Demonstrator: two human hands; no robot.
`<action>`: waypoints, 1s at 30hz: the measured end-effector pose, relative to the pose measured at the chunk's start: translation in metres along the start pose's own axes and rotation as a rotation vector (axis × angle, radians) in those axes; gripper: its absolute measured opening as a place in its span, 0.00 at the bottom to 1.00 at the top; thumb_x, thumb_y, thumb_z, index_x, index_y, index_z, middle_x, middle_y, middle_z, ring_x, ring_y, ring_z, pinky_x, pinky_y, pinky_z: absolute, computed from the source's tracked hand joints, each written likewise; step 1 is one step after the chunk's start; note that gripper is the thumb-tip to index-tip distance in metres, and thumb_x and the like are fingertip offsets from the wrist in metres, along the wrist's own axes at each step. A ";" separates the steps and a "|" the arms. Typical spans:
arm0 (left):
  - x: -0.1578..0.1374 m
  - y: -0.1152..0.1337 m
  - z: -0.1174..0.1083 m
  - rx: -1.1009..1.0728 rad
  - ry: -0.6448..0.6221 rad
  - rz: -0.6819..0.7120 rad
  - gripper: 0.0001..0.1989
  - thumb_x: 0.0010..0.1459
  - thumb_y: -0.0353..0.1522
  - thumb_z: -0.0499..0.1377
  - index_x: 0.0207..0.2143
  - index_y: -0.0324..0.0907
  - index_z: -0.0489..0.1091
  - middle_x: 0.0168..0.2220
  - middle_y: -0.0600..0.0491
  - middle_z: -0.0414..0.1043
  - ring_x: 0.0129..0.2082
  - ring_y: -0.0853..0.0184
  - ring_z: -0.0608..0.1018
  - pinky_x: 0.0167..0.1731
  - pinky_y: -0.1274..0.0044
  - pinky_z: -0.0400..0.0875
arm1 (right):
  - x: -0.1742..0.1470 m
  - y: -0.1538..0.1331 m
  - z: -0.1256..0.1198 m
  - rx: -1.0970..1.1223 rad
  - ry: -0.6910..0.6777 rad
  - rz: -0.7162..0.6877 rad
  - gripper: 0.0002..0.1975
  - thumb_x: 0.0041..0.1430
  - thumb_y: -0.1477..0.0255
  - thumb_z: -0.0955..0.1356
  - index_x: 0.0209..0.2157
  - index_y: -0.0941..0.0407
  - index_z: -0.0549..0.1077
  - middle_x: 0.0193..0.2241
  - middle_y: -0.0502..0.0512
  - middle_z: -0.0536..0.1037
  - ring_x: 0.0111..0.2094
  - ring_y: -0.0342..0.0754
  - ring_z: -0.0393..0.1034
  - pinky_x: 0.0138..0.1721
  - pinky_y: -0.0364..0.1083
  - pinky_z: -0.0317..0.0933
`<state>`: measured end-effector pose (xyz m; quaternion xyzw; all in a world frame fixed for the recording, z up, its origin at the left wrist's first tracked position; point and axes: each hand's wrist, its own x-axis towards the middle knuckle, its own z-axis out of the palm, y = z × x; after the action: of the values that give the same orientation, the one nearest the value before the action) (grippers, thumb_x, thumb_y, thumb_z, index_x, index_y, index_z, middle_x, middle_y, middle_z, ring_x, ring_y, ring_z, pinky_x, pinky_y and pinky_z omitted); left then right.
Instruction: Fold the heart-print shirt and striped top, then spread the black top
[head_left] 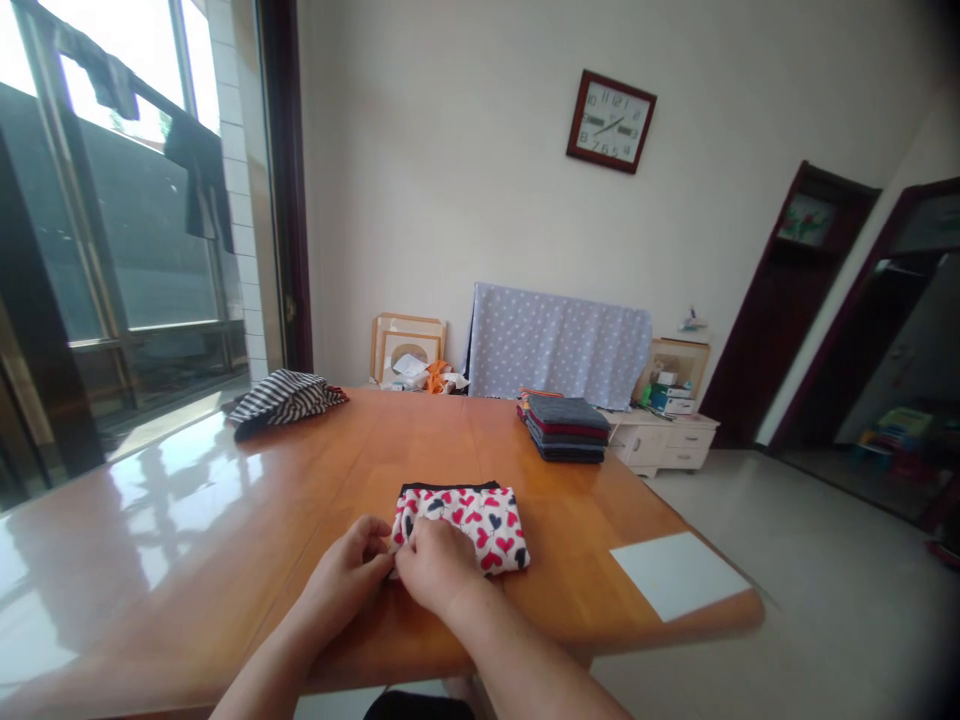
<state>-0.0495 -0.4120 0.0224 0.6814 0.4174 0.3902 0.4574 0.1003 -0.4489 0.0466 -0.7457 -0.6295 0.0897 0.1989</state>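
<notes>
A folded white garment (499, 525) with red and black hearts and a dark edging along its far side lies flat near the front edge of the table. At its near left corner my left hand (356, 560) has thumb and fingers pinched together on the cloth. My right hand (439, 560) rests over the garment's left part with fingers curled, gripping the same corner beside the left hand. The bit of cloth between the fingertips is mostly hidden.
On the wooden table (300, 500) a neat stack of folded clothes (568, 430) stands at the far right, and a rumpled striped garment (285, 398) lies far left. A white sheet (679, 575) is near the right corner. Beyond stands a white cabinet (667, 445).
</notes>
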 end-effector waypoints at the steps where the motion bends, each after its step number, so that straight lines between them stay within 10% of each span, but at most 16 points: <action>1: 0.001 -0.002 0.000 -0.002 -0.001 0.002 0.14 0.48 0.38 0.62 0.38 0.43 0.70 0.30 0.54 0.77 0.32 0.61 0.79 0.34 0.74 0.71 | 0.001 0.002 0.001 0.006 0.005 -0.008 0.12 0.59 0.65 0.64 0.38 0.52 0.78 0.39 0.58 0.83 0.40 0.57 0.78 0.36 0.48 0.63; 14: 0.014 -0.015 0.012 -0.228 -0.027 0.109 0.10 0.51 0.31 0.61 0.37 0.42 0.66 0.28 0.58 0.69 0.28 0.71 0.71 0.30 0.79 0.65 | 0.017 0.026 0.001 0.451 0.008 -0.051 0.10 0.55 0.70 0.63 0.22 0.55 0.71 0.22 0.51 0.77 0.24 0.44 0.68 0.24 0.42 0.50; 24: 0.007 -0.006 0.006 -0.010 -0.246 0.053 0.07 0.53 0.33 0.56 0.32 0.40 0.72 0.31 0.54 0.73 0.33 0.67 0.72 0.34 0.78 0.65 | 0.019 0.022 0.006 0.728 -0.053 -0.092 0.10 0.56 0.68 0.61 0.24 0.54 0.68 0.20 0.48 0.73 0.23 0.44 0.68 0.24 0.41 0.57; 30: 0.010 -0.009 0.010 0.307 -0.085 0.083 0.18 0.53 0.46 0.62 0.25 0.40 0.72 0.32 0.52 0.71 0.33 0.66 0.70 0.31 0.78 0.62 | 0.019 0.031 0.017 0.752 -0.033 -0.139 0.08 0.54 0.69 0.64 0.23 0.54 0.68 0.24 0.49 0.74 0.28 0.45 0.66 0.28 0.41 0.57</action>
<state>-0.0385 -0.4035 0.0128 0.7758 0.4238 0.3111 0.3489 0.1257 -0.4311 0.0203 -0.5748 -0.6048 0.3128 0.4539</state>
